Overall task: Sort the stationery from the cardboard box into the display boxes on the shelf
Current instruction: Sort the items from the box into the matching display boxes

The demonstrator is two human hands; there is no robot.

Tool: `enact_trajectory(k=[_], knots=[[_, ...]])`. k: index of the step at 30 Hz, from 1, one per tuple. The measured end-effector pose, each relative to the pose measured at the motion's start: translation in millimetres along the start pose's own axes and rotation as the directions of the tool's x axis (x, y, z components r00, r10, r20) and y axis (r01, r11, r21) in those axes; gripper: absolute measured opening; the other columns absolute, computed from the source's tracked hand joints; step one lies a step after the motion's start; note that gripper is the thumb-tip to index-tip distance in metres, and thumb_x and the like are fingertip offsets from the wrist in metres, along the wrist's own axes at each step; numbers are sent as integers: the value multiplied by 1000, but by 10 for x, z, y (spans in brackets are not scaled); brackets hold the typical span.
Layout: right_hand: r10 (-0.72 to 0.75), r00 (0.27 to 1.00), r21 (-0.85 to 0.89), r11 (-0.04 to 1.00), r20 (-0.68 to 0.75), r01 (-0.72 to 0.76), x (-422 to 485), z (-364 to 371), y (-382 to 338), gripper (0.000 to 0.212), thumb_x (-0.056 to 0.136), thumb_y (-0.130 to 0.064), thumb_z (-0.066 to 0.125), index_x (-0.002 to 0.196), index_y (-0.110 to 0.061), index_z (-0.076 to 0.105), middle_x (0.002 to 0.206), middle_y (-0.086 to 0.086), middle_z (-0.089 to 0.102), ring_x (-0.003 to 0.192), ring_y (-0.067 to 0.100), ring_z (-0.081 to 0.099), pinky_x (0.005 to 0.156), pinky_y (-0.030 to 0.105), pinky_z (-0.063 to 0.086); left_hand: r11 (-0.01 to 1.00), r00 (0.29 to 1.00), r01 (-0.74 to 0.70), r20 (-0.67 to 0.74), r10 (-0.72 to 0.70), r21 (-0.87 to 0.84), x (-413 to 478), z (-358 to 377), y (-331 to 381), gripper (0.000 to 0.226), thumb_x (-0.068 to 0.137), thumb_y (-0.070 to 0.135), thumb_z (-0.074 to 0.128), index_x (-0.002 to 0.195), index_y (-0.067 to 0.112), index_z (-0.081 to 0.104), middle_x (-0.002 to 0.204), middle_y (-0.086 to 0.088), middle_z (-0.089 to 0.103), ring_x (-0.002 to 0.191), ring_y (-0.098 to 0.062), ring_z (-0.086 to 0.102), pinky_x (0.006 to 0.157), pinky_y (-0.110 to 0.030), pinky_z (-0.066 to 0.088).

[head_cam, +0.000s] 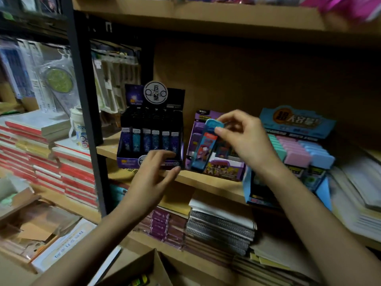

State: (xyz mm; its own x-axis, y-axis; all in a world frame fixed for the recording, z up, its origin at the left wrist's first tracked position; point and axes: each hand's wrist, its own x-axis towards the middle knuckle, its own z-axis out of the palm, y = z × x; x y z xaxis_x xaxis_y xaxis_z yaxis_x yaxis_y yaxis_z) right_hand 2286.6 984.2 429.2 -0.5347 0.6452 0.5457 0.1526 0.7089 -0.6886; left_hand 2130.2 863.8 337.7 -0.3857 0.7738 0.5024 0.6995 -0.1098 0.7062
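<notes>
My right hand (245,137) pinches the top of a long blue stationery pack (203,147), held tilted over the purple display box (216,166) on the middle shelf. My left hand (156,170) hovers with fingers spread, holding nothing, just in front of the dark display box (150,139) full of small blue packs. A blue display box (296,149) with pink, teal and blue erasers stands at the right. The corner of the cardboard box (148,267) shows at the bottom edge.
The wooden shelf (206,182) carries the three display boxes. Spiral notebooks (220,228) and purple books lie on the shelf below. Stacked red-edged books (41,153) fill the left, beside a black metal upright (86,104). Paper piles lie at the right.
</notes>
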Motion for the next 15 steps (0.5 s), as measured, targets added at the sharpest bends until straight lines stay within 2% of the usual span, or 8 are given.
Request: enact_trajectory(k=[2,5,8,10,15], knots=[[-9,996,-132,991,-88,-3,50,-171,127,13,87,-13,64,91,-25,61,87,-6,63,81,6,60,69,22,51,988,997,-78,35,74,135,151,105,7,39,92,30,54,129,18,49,132,4,45,118,-7,43,99,-25,39],[32,986,-194,979,-162,-63,93,-218,343,10,86,-10,65,94,-15,64,84,-1,63,81,16,60,72,31,48,934,969,-208,190,156,289,336,341,-4,44,94,27,54,136,19,46,146,0,38,132,-13,33,108,-26,28],[30,980,-237,968,-196,-77,121,-157,476,10,85,-10,66,95,-14,66,83,-5,61,75,10,59,70,22,47,882,944,-263,294,152,390,420,543,-85,57,94,24,54,146,20,32,154,-1,27,141,-15,23,113,-26,18],[2,972,-215,975,-236,-54,162,-141,509,11,86,-11,65,97,-13,67,87,-5,63,74,5,59,66,13,46,862,942,-267,305,140,431,426,615,-161,60,94,24,53,148,20,26,155,-1,25,142,-16,20,115,-29,18],[-32,958,-219,975,-284,-32,269,-180,546,14,87,-13,64,101,-13,67,91,-5,62,77,5,59,63,6,44,868,947,-279,265,179,412,446,654,-205,52,95,35,50,143,19,38,146,1,39,135,-16,31,109,-30,32]])
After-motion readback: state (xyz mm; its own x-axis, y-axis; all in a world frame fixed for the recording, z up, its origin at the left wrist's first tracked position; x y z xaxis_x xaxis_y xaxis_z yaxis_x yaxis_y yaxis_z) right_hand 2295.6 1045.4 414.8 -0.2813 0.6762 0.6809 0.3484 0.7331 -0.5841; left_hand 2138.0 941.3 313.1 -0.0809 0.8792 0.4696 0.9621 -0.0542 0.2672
